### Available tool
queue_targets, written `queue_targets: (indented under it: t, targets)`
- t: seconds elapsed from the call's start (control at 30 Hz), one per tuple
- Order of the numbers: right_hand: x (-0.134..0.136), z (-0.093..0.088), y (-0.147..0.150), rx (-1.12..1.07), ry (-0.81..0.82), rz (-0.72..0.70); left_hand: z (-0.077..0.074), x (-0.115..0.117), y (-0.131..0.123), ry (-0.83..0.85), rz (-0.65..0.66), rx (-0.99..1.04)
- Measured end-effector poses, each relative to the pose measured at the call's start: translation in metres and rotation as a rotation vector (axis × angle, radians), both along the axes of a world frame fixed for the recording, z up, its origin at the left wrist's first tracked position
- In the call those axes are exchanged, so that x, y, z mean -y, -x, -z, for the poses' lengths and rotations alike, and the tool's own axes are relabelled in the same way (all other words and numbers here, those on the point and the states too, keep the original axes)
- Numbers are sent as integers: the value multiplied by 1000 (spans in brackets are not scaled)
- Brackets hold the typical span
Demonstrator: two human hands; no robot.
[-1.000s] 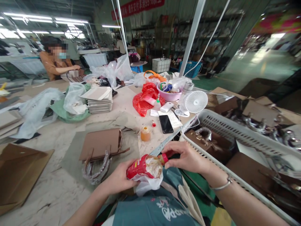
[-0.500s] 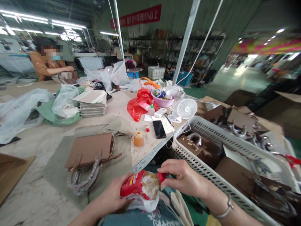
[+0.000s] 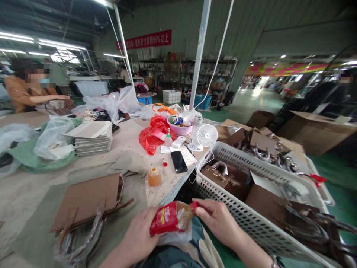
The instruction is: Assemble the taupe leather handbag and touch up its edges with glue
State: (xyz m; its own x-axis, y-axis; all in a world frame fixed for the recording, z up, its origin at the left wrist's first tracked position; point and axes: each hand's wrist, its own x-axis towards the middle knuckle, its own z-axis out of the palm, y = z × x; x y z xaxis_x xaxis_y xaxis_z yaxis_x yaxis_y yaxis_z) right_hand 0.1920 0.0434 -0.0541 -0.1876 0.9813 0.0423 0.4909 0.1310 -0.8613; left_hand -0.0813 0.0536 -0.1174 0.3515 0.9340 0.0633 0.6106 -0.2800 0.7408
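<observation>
My left hand (image 3: 143, 232) is wrapped round a bottle with a red label (image 3: 167, 219), tilted on its side above my lap. My right hand (image 3: 213, 217) pinches the red cap (image 3: 194, 206) at the bottle's right end. Clear plastic hangs below the bottle. On the table in front stands an open jar of orange liquid (image 3: 154, 177), with a small red cap (image 3: 164, 162) beside it. A brown handbag (image 3: 89, 201) with plastic-wrapped handles lies on the table at the left.
A white basket (image 3: 251, 219) of brown bags stands at the right. A phone (image 3: 179, 162), a white fan (image 3: 206, 135), a red plastic bag (image 3: 152, 134) and stacked boards (image 3: 93, 139) sit farther back. A person (image 3: 30, 87) works at the far left.
The view has turned to the right, so the table things appear farther left. My hands still hold the bottle and its cap; the bottle lies slightly farther right in view.
</observation>
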Motion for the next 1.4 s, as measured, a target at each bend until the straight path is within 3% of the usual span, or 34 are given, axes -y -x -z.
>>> queue_targets:
  t: [0.1, 0.23, 0.37, 0.47, 0.57, 0.7, 0.77, 0.87, 0.93, 1.03, 1.1, 1.2, 1.3, 1.4]
  targets:
    - [4, 5, -27, -201, 7, 49, 1, -20, -23, 158, -11, 309]
    - [6, 26, -42, -409, 176, 45, 9, -47, -58, 383, 4, 667]
    - [-6, 47, -38, -650, 220, 47, 17, -66, -97, 504, 91, 745]
    - [-24, 54, -40, -722, 181, 159, 20, -77, -121, 562, 154, 784]
    - [-39, 56, -48, -695, 134, 252, 26, -85, -138, 575, 246, 742]
    - [-51, 54, -65, -523, 128, 218, 42, -94, -156, 549, 359, 647]
    - [-53, 54, -76, -344, 106, 196, 48, -98, -155, 420, 387, 555]
    - [-52, 71, -98, 21, -1, 265, 53, -103, -129, 116, 440, 157]
    - [-47, 101, -116, 275, -85, 320, 59, -104, -98, -26, 573, -99]
    - [-33, 177, -141, 492, -43, 333, 70, -103, -55, -222, 761, -200]
    - [-22, 236, -152, 551, 73, 344, 77, -102, -41, -321, 755, -195]
    - [-10, 312, -157, 576, 329, 347, 81, -105, -41, -363, 693, -201]
    - [-12, 360, -150, 569, 516, 335, 77, -111, -50, -349, 693, -214]
    - [-28, 386, -137, 555, 569, 331, 72, -119, -56, -330, 697, -217]
